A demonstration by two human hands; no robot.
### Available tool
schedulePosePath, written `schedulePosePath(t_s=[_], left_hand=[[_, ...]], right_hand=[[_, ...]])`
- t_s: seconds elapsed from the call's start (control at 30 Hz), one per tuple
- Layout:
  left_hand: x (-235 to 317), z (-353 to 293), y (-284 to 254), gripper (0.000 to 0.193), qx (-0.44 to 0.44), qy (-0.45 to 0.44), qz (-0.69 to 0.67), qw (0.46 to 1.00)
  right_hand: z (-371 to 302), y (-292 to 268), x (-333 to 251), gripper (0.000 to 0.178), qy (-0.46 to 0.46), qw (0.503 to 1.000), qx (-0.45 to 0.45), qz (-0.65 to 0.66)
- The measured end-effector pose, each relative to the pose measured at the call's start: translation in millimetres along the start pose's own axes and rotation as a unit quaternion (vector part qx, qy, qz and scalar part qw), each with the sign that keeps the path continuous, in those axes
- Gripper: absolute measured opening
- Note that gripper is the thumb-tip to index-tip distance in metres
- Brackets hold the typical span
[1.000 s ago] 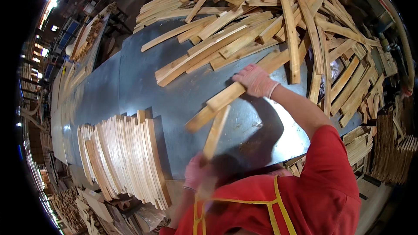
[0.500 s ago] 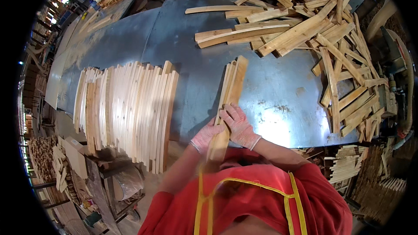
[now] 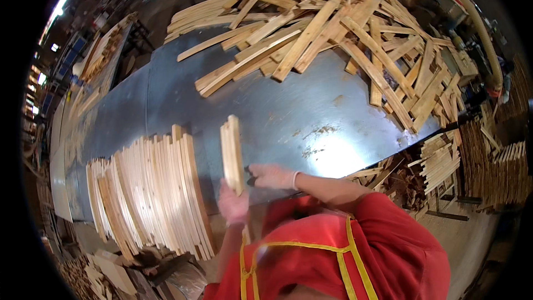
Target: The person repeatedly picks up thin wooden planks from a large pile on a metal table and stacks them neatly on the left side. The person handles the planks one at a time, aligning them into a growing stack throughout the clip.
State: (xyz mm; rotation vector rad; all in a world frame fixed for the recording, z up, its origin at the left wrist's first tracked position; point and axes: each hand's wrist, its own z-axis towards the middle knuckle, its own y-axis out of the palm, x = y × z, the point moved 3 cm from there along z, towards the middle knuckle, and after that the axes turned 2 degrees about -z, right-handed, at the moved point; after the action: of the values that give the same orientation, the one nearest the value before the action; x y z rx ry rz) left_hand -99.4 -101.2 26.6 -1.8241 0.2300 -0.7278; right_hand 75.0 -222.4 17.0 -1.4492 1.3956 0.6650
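Close in front of me, a small bundle of wooden slats (image 3: pixel 232 153) stands lengthwise on the table, its far end tilted slightly left. My left hand (image 3: pixel 233 204), in a pale pink glove, is wrapped round the near end of these slats and looks blurred. Just to their right is my right hand (image 3: pixel 273 176), gloved the same way, fingers stretched toward the bundle and apart from it. A neat row of pale wooden slats (image 3: pixel 152 189) lies side by side left of my left hand.
The metal-topped table (image 3: pixel 266 111) spreads out ahead. A jumbled heap of wooden boards (image 3: pixel 327 28) covers its far right part. A machine with a ribbed hose (image 3: pixel 480 33) stands beyond the right edge. Stacked wood strips (image 3: pixel 441 158) sit low on the right.
My view has turned to the right. My right hand has come off the bundle of slats, while my left hand keeps hold and has brought it nearer the row on the left.
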Motion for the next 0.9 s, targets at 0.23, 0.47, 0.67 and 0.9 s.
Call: schedulePosePath(t_s=[0.23, 0.47, 0.67, 0.9], left_hand=[[-104.3, 26.4, -9.9, 0.075, 0.05, -0.029, 0.378, 0.924], [29.7, 38.6, 13.4, 0.082, 0.019, 0.118, 0.2, 0.973], [184.9, 20.0, 78.4, 0.088, -0.075, 0.298, 0.092, 0.947], [241.0, 4.3, 100.3, 0.085, -0.109, 0.377, 0.045, 0.919]], right_hand=[[-128.7, -299.5, 151.5, 0.059, 0.183, 0.837, 0.458, -0.235], [-222.1, -396.9, 163.3, 0.053, 0.329, 0.769, 0.417, -0.355], [-208.1, -402.6, 164.1, 0.072, 0.168, 0.871, 0.417, -0.197], [-205.6, -477.6, 179.5, 0.092, 0.38, 0.717, 0.555, -0.183]])
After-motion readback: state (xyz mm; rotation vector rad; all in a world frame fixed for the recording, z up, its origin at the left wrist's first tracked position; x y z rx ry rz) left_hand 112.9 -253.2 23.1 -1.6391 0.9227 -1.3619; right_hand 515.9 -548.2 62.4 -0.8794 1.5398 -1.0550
